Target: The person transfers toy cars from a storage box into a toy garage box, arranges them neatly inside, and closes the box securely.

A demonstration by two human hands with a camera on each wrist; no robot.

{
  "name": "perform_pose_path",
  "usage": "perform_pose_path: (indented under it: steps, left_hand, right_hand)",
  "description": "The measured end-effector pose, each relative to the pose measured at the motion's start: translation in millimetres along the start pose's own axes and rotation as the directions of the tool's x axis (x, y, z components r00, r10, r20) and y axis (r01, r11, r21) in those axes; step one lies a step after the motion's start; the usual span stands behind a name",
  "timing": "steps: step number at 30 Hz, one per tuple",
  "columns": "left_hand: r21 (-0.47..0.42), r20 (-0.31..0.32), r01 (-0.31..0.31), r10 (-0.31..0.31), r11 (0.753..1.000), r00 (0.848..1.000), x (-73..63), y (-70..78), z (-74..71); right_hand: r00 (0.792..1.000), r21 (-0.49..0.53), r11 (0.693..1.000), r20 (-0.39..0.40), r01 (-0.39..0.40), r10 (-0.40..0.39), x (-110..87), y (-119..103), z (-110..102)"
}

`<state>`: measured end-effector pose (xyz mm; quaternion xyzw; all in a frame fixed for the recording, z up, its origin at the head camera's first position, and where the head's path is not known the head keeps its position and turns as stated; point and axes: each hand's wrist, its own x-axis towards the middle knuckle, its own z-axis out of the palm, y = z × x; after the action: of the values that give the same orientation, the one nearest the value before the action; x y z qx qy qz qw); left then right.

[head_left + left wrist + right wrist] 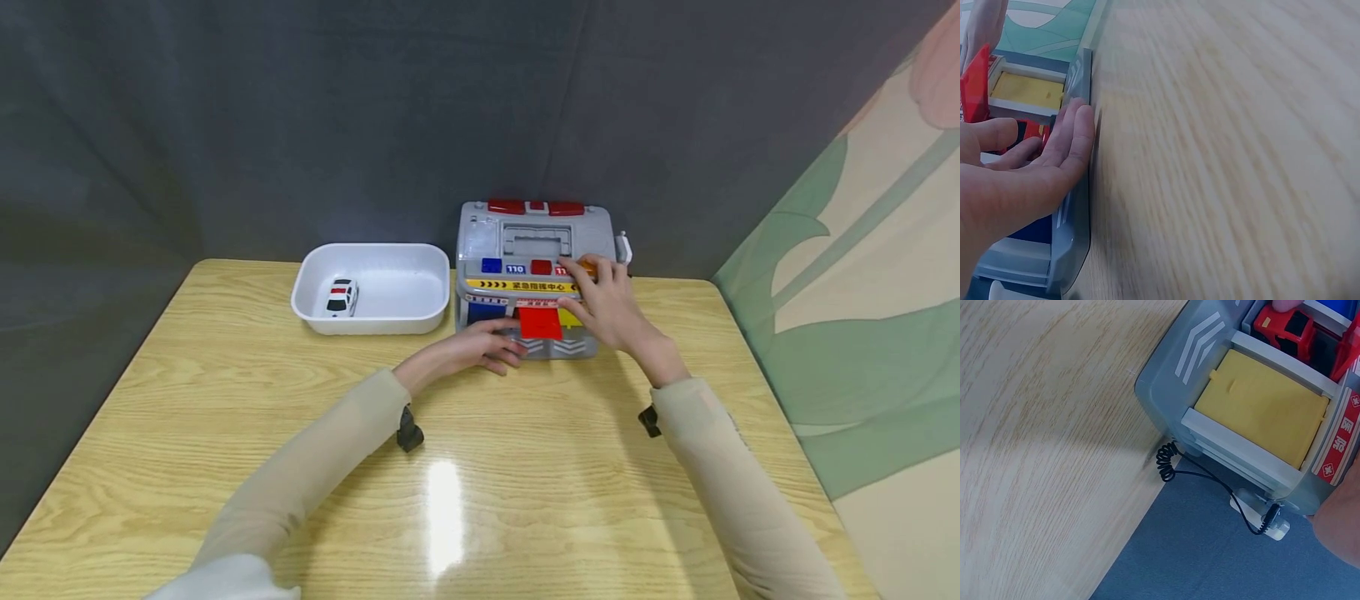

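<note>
A grey toy rescue station point(480, 237) stands at the back of the table. Its red flap point(540, 323) is raised over the middle bay. Inside that bay sits a red toy car point(1285, 330). My left hand point(480, 343) reaches to the bay from the left, and one fingertip touches the car in the right wrist view. Its other fingers point(1075, 137) extend along the station's front lip. My right hand point(611, 304) rests on the station's upper front at the right, fingers near the buttons and thumb beside the raised flap.
Left of the station is a white tray point(397, 323) with a white toy car point(341, 298) inside. A yellow door point(1260, 406) covers the right bay. A black coiled cord point(1166, 462) runs to a white piece point(1260, 515) on the station's side. Dark cloth point(375, 125) hangs behind.
</note>
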<state>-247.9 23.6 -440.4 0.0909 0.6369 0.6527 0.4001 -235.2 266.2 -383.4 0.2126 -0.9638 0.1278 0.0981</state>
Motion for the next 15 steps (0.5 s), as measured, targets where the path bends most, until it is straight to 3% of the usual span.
perform_pose_path:
  steps: [15]
  left_hand:
    - [-0.004,-0.001,0.013,-0.013,1.000,1.000,-0.7,3.7,1.4]
  right_hand:
    - [1.000,-0.007,1.000,0.006,-0.003,0.003,-0.6,0.3,-0.5]
